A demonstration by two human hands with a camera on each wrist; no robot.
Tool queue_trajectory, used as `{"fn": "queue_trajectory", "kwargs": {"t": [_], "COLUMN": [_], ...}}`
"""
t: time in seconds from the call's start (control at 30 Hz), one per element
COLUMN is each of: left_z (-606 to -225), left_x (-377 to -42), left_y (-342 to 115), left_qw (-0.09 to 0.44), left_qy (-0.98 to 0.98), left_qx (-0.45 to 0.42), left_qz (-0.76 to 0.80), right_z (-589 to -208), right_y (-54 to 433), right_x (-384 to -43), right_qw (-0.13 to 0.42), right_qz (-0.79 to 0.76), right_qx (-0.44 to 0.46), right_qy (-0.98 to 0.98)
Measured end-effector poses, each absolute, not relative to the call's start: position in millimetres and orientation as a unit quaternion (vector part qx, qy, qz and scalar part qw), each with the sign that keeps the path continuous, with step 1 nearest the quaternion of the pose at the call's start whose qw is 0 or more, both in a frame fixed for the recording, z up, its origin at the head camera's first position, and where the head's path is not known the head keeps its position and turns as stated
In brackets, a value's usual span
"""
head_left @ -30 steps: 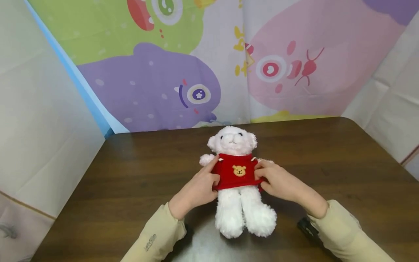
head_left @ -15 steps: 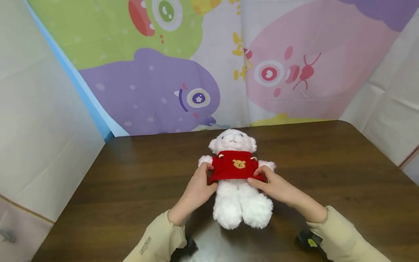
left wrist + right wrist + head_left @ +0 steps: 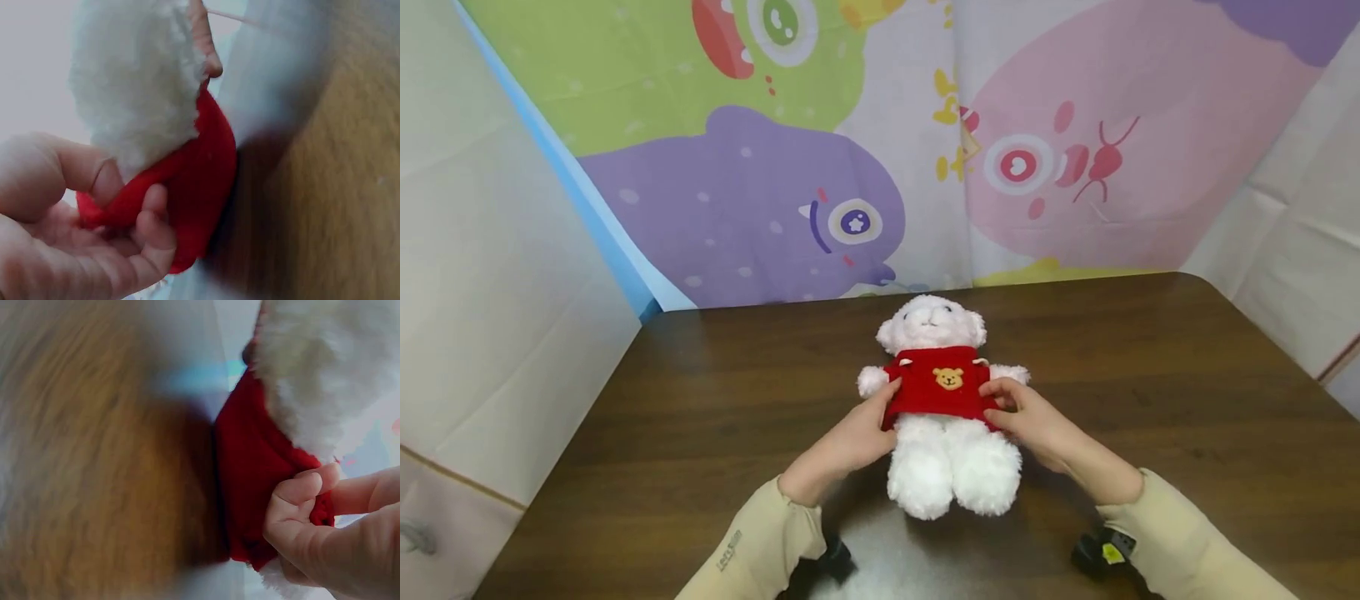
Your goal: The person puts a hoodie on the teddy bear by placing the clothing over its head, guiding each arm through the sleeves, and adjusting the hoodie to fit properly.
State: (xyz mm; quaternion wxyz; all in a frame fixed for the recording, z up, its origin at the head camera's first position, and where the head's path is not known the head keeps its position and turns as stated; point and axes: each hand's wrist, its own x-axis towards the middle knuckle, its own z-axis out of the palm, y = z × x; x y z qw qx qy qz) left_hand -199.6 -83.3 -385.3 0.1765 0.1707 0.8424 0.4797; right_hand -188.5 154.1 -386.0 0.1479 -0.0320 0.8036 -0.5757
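A fluffy white teddy bear (image 3: 925, 475) lies on its back, head toward the far edge. It wears a red shirt (image 3: 928, 398) with a small yellow bear-face patch (image 3: 948, 379). My left hand (image 3: 857, 433) is at the shirt's left side; in the left wrist view its thumb and fingers pinch the red hem (image 3: 203, 175) beside the white fur. On the other side my right hand (image 3: 1037, 421) does likewise, and the right wrist view shows thumb and curled fingers pinching the cloth (image 3: 250, 462). Both furry arms stick out sideways above the hands.
The brown wooden table (image 3: 730, 400) carries the bear near its middle. Behind its far edge hangs a cartoon backdrop (image 3: 760, 200), with pale panels (image 3: 512, 250) at the sides. Dark devices (image 3: 1101, 554) sit under the beige sleeves (image 3: 1180, 533).
Both hands have shifted their grip along the shirt's sides. The hem sits higher, the bear's legs lie slightly farther away, and its right-hand arm shows more beside the shirt.
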Motion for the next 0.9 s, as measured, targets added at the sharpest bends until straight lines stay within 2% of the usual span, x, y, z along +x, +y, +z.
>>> {"fn": "queue_trajectory", "kwargs": {"t": [0.13, 0.3, 0.47, 0.77, 0.9], "left_z": [-380, -375, -381, -388, -384], "left_x": [-202, -204, -206, -215, -221], "left_y": [-91, -92, -90, -89, -91], "left_qw": [0.218, 0.182, 0.161, 0.224, 0.231], "left_qy": [0.822, 0.827, 0.844, 0.840, 0.858], "left_qx": [0.148, 0.117, 0.131, 0.179, 0.182], "left_qz": [0.505, 0.519, 0.494, 0.460, 0.422], "right_z": [-386, -388, -387, -382, -378], "right_y": [157, 157, 156, 155, 154], "right_x": [-190, -190, -191, -195, -199], "right_qw": [0.129, 0.104, 0.108, 0.150, 0.162], "right_qz": [-0.524, -0.426, -0.376, -0.388, -0.413], "right_qx": [-0.087, -0.132, -0.140, -0.168, -0.169], "right_qy": [0.837, 0.889, 0.910, 0.894, 0.880]}}
